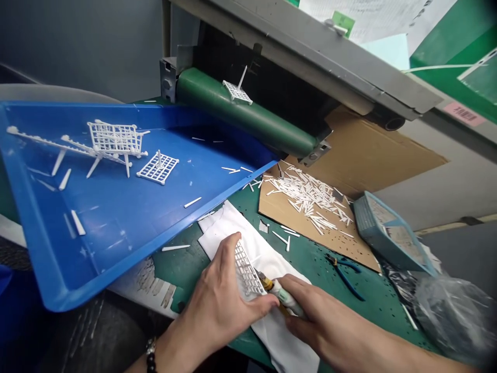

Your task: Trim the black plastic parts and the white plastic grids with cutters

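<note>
White plastic lattice (245,273) sits within the grip of the left hand (221,296), its long axis slanting from the fingers at the upper left down to the thumb at the lower right, with its lower end pointing back toward the person. The left hand, the nearer of the two, is closed on it, fingers along the far edge and thumb across the lower end. Just right of that grip, the right hand (325,317) is clamped on a yellow-tipped trimming tool (280,292), whose tip appears to touch the lattice's right edge, lying roughly crosswise to it. Beneath both hands lies a white cloth (267,336) on a green work mat (306,264); a tilted blue plastic tray (89,233) sits beyond the left hand.
</note>
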`<state>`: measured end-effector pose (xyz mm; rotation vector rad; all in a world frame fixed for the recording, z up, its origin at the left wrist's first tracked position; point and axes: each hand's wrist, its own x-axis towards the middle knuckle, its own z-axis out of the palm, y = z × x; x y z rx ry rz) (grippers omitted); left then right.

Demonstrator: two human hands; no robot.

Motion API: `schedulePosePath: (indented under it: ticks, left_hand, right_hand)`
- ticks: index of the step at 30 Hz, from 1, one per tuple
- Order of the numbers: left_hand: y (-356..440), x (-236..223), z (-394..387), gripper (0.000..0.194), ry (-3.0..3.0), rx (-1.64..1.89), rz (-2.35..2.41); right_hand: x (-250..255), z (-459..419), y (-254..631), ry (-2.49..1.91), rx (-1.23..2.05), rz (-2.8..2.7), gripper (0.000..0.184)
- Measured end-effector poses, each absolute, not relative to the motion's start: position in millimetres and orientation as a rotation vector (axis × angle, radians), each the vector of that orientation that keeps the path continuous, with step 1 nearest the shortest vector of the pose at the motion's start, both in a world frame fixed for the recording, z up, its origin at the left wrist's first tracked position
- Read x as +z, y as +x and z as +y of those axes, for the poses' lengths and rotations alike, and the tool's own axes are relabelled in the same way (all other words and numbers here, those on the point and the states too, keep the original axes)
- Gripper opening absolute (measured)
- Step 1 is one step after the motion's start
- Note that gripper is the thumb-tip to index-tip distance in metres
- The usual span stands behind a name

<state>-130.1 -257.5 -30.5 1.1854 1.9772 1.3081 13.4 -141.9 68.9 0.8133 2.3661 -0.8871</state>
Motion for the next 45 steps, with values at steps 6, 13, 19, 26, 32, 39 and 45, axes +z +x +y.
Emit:
schedulePosePath:
  ticks: [6,13,19,26,32,39,45]
  left_hand:
    - [-131.8,-28.4,-255.9,0.095,1.240,1.339,1.988]
    - [-130.9,-29.4,-256.1,0.096,1.275,1.371,1.996]
    - [-132.6,-33.9,-256.9,0.097,1.333,1.368,1.960]
    - [-133.4,-35.0,-254.8,0.100,1.369,1.343,1.940]
    - [-132.4,-36.4,-255.2,0.102,1.350,1.318,1.905]
    - [-133.0,-34.7,-255.5,0.102,1.367,1.298,1.840]
    - [-145.6,-24.9,-269.8,0.086,1.359,1.270,1.854]
  right_hand:
    - [67.1,-145.6,6.0,0.822,-0.815,2.366,0.002]
    - [76.0,-146.0,-7.9,0.822,-0.725,2.332,0.011]
    - [70.3,-143.1,-13.0,0.724,-0.692,2.352,0.015]
    - [42.5,-141.1,1.3,0.663,-0.711,2.566,0.005]
    - [23.3,-144.5,13.7,0.593,-0.712,2.734,0.019]
    - [11.7,-144.6,12.9,0.687,-0.874,2.804,0.016]
    - [20.3,-127.2,12.3,0.811,-1.600,2.441,0.028]
